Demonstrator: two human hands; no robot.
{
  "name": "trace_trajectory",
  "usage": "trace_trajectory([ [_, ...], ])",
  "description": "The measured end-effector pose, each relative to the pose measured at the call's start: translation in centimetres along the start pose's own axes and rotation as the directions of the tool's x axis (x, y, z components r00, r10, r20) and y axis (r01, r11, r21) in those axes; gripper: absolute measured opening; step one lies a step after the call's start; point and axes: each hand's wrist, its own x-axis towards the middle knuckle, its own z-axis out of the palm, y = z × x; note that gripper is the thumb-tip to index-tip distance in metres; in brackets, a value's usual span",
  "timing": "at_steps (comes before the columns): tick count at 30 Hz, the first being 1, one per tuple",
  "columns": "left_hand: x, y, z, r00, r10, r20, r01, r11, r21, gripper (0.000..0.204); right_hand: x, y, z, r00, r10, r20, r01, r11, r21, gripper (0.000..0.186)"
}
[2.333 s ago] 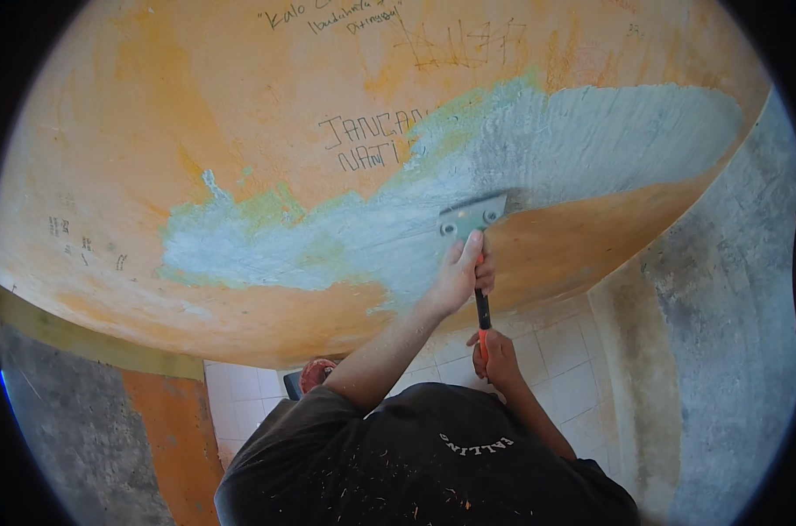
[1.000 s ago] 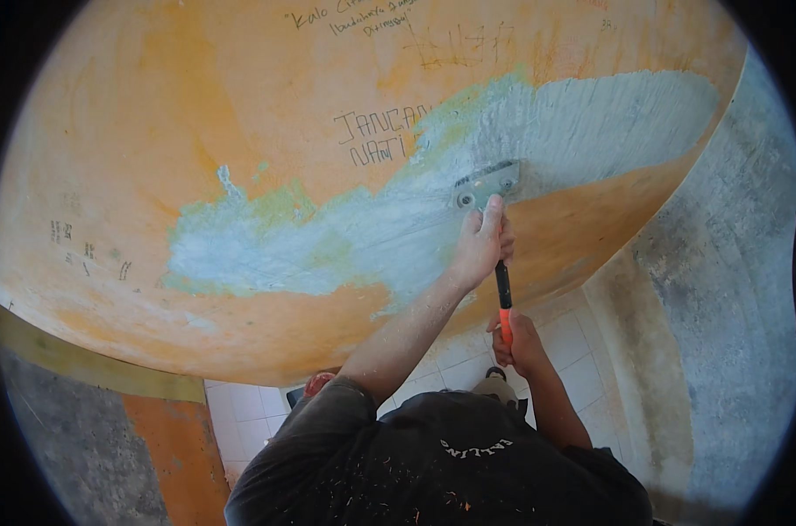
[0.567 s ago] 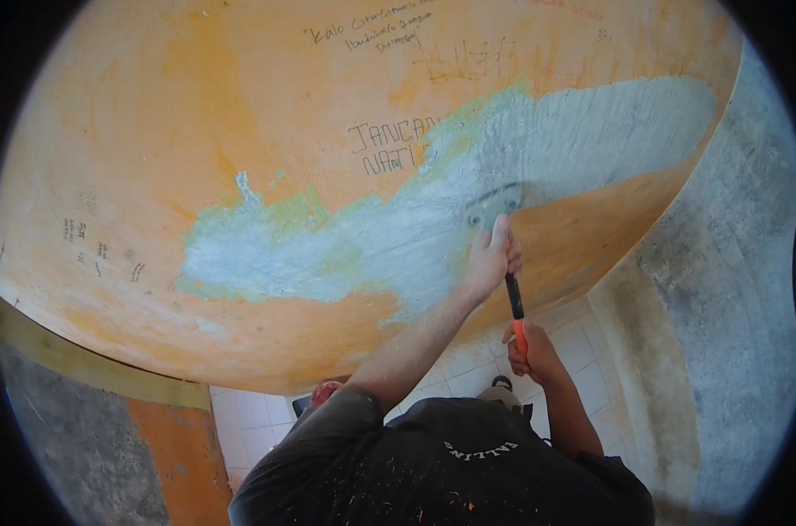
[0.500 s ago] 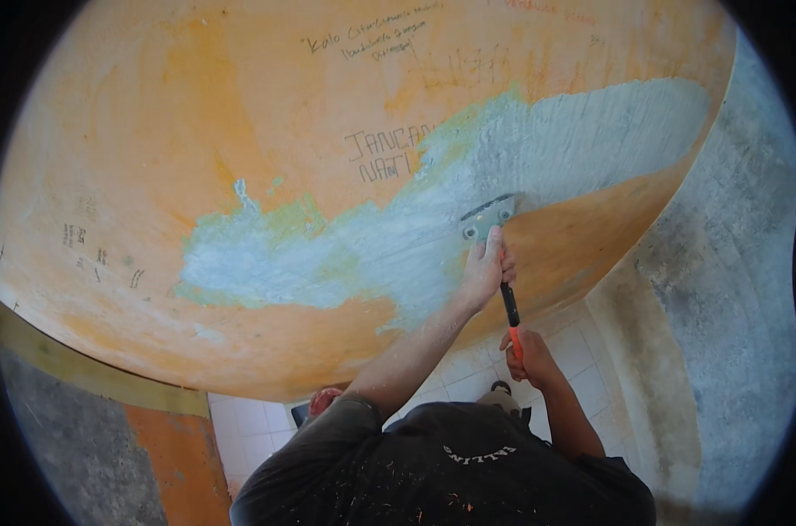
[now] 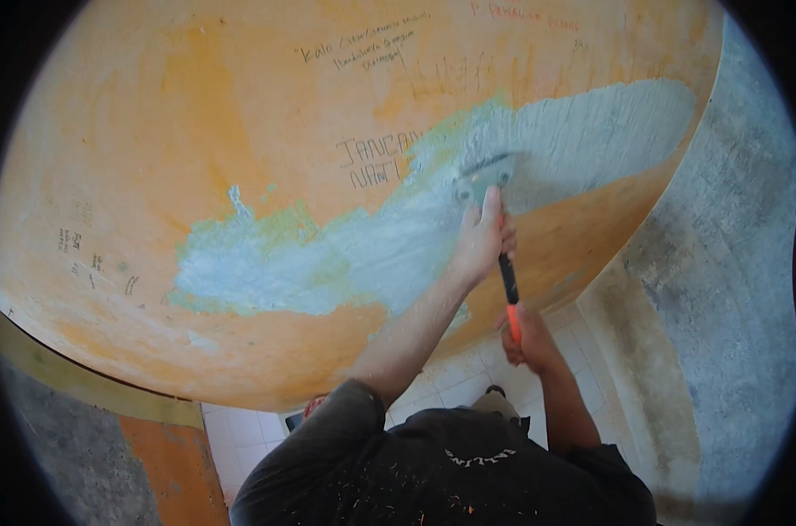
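A long-handled scraper [image 5: 508,280] with a black and orange-red grip has its broad blade against the orange-painted wall [image 5: 205,114]. Near its head, my left hand [image 5: 482,237] is wrapped around the handle, thumb stretched along it toward the blade. Lower down, my right hand [image 5: 533,340] grips the orange-red end. Under the blade lies a bare pale blue-grey patch [image 5: 328,259] with ragged greenish edges, reaching from the left of the wall to the upper right. The blade is slightly smeared by motion.
Handwriting [image 5: 376,158] marks the paint above the patch. To the right stands a mottled grey wall [image 5: 714,219]. White floor tiles [image 5: 240,430] show below, and a yellow-edged orange and grey surface [image 5: 166,465] is at the lower left. Flecks dot my dark shirt [image 5: 398,482].
The scraper has moved up the wall, with both hands moving up along with it. My grip on the handle is the same, and the view has shifted slightly.
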Motion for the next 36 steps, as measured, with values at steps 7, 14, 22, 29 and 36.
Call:
trace_trajectory([
  [7,-0.3,-4.2,-1.6,0.998,-0.058,-0.037,0.057,0.997,-0.048,0.043,-1.2,2.5,-1.2,0.981,0.196,0.012,-0.196,0.981,0.004,0.059],
  [14,0.0,-0.5,-0.3,1.0,0.017,-0.022,-0.017,1.0,0.025,0.048,0.1,-0.4,-0.3,0.999,-0.025,-0.02,0.026,0.999,0.02,0.062],
  [22,-1.0,0.2,0.0,0.998,-0.019,-0.062,0.021,0.999,0.031,0.043,-0.9,-0.3,0.6,0.998,0.053,-0.02,-0.054,0.996,-0.07,0.062],
  [29,-1.3,-2.0,-1.3,0.98,-0.15,-0.129,0.15,0.989,-0.009,0.043,-1.1,1.2,1.0,0.995,0.099,-0.035,-0.099,0.995,-0.025,0.06],
  [36,-1.7,-2.2,-1.0,0.998,-0.013,-0.058,0.013,1.0,0.003,0.043,-1.9,0.9,0.7,0.994,0.109,0.003,-0.109,0.994,0.031,0.062],
])
